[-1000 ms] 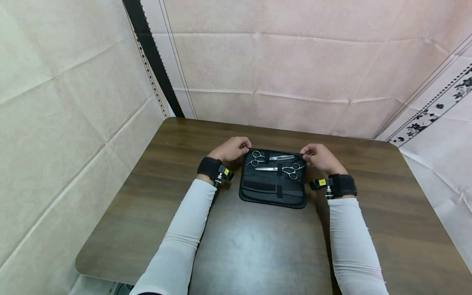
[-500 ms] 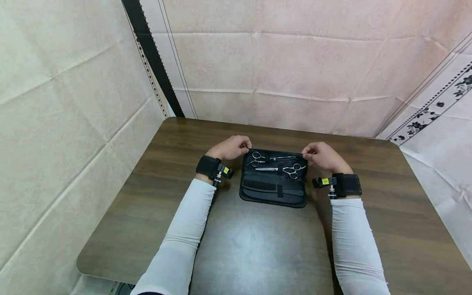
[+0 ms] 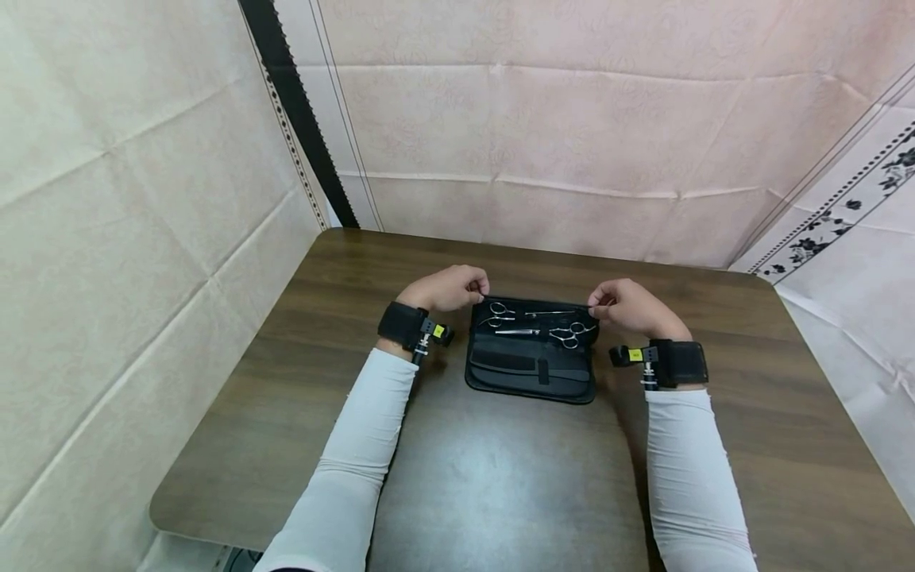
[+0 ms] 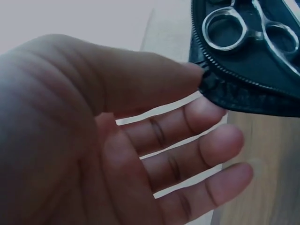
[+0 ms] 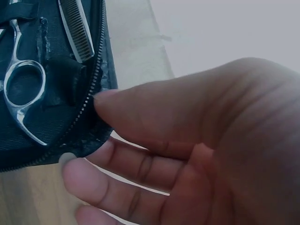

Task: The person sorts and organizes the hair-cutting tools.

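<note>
A black zippered scissor case (image 3: 532,346) lies spread out on the table, its far half tilted up. My left hand (image 3: 446,289) pinches the far left corner; the left wrist view shows the thumb (image 4: 154,77) on the zipper edge and other fingers below. At the far right corner my right hand (image 3: 629,307) pinches the edge in the same way. Strapped inside the far half are thinning scissors (image 5: 77,30) and a second pair of scissors (image 3: 566,338). A flap pocket with a dark strip (image 3: 503,361) fills the near half.
The brown wooden table (image 3: 750,413) extends around the case, with its rounded far edge behind the hands. Pale cloth sheets (image 3: 572,135) hang behind and at both sides. Each wrist wears a black strap (image 3: 403,324) with a small camera.
The case's far half has tipped up toward me, so its scissors look foreshortened. My right hand has shifted slightly right; both hands keep their pinch on the corners.
</note>
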Demonstrator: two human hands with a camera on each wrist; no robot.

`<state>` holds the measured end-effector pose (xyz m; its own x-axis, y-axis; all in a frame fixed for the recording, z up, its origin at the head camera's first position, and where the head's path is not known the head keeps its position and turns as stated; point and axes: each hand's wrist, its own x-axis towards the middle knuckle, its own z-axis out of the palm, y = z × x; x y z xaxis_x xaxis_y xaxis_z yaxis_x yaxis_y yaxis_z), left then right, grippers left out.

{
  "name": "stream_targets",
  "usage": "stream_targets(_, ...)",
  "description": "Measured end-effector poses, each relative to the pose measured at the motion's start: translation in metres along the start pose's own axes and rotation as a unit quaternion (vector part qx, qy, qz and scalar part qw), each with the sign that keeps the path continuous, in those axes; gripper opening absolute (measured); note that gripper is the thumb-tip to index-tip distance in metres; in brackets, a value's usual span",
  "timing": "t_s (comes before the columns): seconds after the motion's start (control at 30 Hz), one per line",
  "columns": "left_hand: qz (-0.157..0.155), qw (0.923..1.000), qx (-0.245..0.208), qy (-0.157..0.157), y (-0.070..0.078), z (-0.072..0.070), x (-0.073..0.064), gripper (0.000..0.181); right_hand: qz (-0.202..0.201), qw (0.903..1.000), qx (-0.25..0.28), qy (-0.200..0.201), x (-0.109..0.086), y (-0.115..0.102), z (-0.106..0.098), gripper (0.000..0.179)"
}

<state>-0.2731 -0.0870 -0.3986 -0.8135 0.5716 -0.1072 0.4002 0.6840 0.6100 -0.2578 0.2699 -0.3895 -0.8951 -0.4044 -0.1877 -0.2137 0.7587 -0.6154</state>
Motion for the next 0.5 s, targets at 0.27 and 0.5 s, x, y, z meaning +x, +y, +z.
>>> stream_targets(0.27, 0.001, 0.9997, 0.001, -0.024, 0.004, -0.001, -0.003, 0.008, 0.004, 0.9997, -0.021, -0.007, -0.008, -0.007, 0.0, 0.011)
stream_targets(0.5, 0.004, 0.9995, -0.001, -0.032, 0.006, -0.002, -0.006, 0.006, -0.006, 0.9994, -0.033, -0.003, -0.013, -0.01, 0.002, 0.009)
